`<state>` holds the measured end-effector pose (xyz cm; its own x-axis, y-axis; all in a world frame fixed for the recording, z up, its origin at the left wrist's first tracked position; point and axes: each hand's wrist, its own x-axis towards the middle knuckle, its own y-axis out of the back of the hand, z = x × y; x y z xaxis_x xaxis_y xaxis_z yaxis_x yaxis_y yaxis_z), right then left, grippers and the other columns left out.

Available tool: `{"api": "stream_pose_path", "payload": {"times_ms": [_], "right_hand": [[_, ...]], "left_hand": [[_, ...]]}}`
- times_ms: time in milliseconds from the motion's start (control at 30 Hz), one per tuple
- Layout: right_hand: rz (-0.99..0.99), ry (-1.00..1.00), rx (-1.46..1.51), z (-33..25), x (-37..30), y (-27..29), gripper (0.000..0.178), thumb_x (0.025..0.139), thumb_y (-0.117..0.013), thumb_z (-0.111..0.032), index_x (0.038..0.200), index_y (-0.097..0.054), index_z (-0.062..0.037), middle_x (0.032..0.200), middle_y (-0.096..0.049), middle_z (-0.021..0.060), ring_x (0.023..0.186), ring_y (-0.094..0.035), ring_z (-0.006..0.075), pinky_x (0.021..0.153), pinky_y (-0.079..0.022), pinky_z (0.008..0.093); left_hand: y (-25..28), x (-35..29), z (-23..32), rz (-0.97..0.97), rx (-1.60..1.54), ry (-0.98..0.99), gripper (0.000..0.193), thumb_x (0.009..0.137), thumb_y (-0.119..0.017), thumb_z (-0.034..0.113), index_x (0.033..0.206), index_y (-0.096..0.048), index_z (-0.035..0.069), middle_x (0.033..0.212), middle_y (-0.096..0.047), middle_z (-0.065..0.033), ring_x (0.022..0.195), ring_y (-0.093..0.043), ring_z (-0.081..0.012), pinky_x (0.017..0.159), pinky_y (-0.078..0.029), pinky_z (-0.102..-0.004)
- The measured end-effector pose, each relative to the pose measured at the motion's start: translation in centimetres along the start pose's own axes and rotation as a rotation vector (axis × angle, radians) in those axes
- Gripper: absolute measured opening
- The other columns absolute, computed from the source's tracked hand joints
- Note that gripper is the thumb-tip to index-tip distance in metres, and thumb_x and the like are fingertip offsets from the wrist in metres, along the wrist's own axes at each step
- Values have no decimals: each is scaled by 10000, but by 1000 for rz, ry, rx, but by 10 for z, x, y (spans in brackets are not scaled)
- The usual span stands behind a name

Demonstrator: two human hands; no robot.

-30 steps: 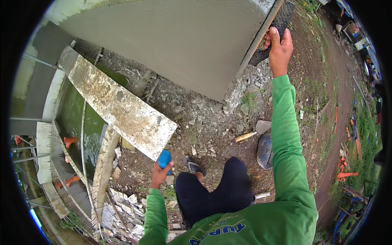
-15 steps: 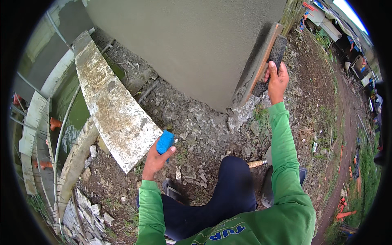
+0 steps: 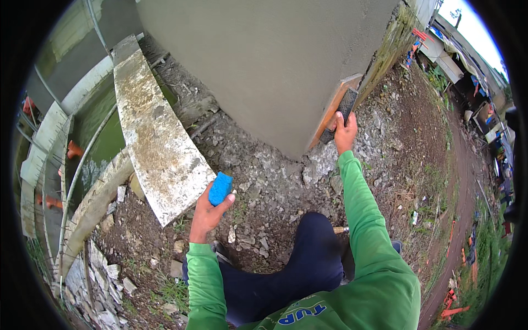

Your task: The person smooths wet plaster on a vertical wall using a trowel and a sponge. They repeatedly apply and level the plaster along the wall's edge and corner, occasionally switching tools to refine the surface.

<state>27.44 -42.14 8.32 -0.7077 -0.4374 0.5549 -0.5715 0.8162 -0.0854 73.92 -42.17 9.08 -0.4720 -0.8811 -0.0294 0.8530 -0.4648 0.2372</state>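
My left hand (image 3: pixel 205 218) is closed around a blue sponge (image 3: pixel 220 189), held above the ground close to the near end of a mud-spattered board. My right hand (image 3: pixel 346 134) grips the dark handle of a plastering float (image 3: pixel 330 111). The float's reddish-brown plate lies along the right edge of the grey plastered wall (image 3: pixel 258 71), close to its lower corner. Its face toward the wall is hidden. A tool's wooden handle (image 3: pixel 341 229) shows beside my right knee, the rest of it covered by my leg and arm.
The long pale board (image 3: pixel 157 129) slopes at the left, beside a curved concrete rim (image 3: pixel 99 203) and green water (image 3: pixel 102 132). Rubble and stones (image 3: pixel 269 187) cover the ground under the wall. A wooden post (image 3: pixel 393 49) stands along the wall's right edge. Broken slabs (image 3: pixel 99 280) lie lower left.
My right hand and the float have moved left and down, and the plate now lies flatter along the wall's edge. The view has shifted slightly. My left hand still holds the sponge.
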Motion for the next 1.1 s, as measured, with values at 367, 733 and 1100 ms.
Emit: {"api": "stream_pose_path", "payload": {"times_ms": [367, 733, 1100], "right_hand": [[-1, 178, 133, -186, 181, -14, 227, 953, -685, -208, 852, -557, -52, 690, -557, -4, 556, -518, 78, 488, -415, 240], [-1, -154, 89, -29, -11, 31, 192, 986, -650, -233, 962, -558, -66, 689, -504, -42, 564, -475, 42, 493, -415, 224], [-215, -418, 329, -76, -208, 11, 316, 959, -515, -39, 1271, -509, 13, 1072, -574, 72, 972, -581, 152, 872, -478, 314]], "left_hand": [[8, 12, -2, 67, 25, -36, 503, 881, -763, 285, 1262, -586, 11, 990, -655, -31, 876, -575, -121, 803, -483, -305], [-11, 4, 4, -55, 130, 235, 489, 927, -676, 386, 1234, -606, 12, 986, -678, -57, 881, -623, -134, 757, -502, -316], [-139, -33, 24, -120, -411, 60, 511, 989, -547, 421, 1297, -480, 19, 1192, -604, -111, 1091, -601, -224, 976, -465, -377]]}}
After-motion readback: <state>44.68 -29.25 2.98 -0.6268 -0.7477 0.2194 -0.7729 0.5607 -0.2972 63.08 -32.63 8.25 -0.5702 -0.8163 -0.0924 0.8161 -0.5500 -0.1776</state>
